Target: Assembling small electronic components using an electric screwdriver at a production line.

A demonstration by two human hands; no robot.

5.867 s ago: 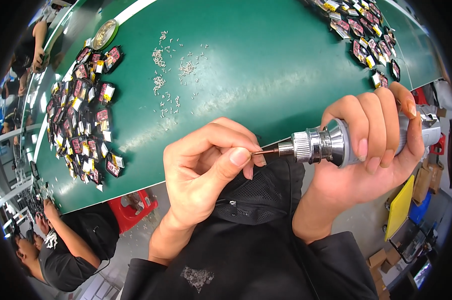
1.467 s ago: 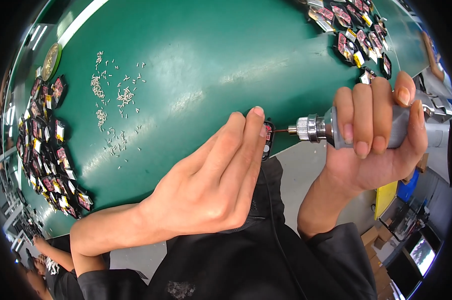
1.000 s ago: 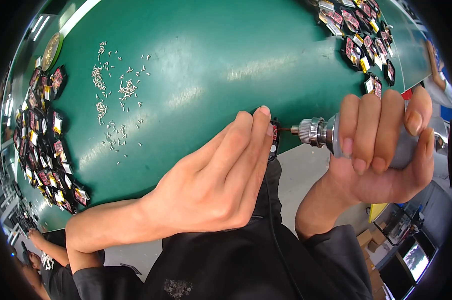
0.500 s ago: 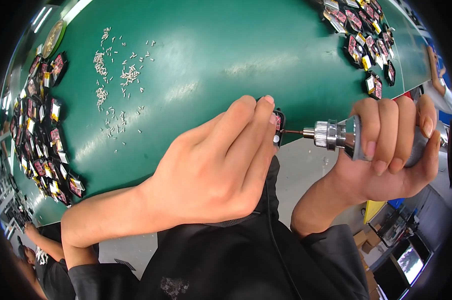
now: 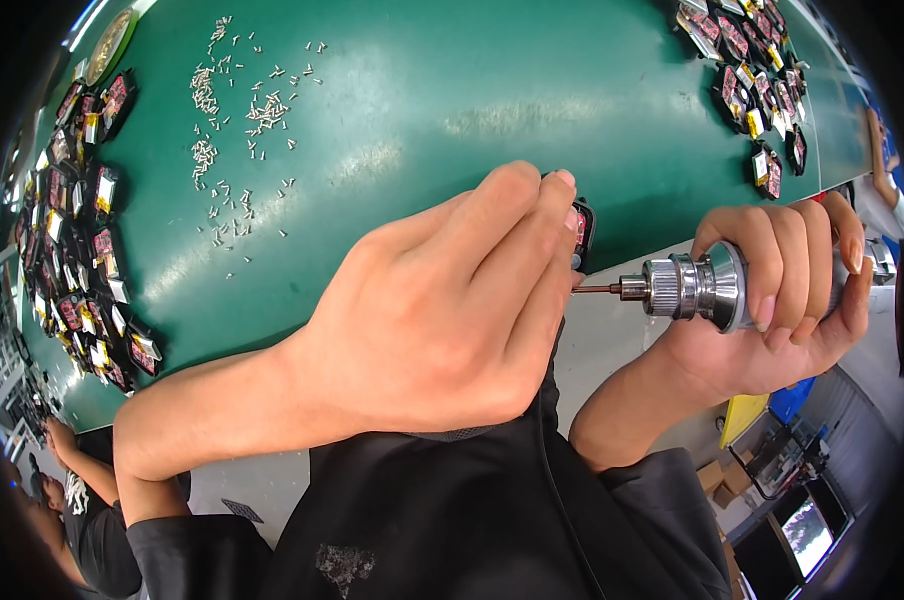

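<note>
left hand [image 5: 442,310] pinches small black part [image 5: 582,225] at green table [image 5: 472,90] near edge | right hand [image 5: 782,300] clamped on silver screwdriver [image 5: 692,288], bit at part | loose screws [image 5: 242,130] far-left corner

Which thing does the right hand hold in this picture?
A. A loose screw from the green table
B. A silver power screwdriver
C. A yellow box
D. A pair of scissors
B: the right hand wraps around a silver screwdriver, whose thin bit points left at the small dark part pinched in the left hand.
</note>
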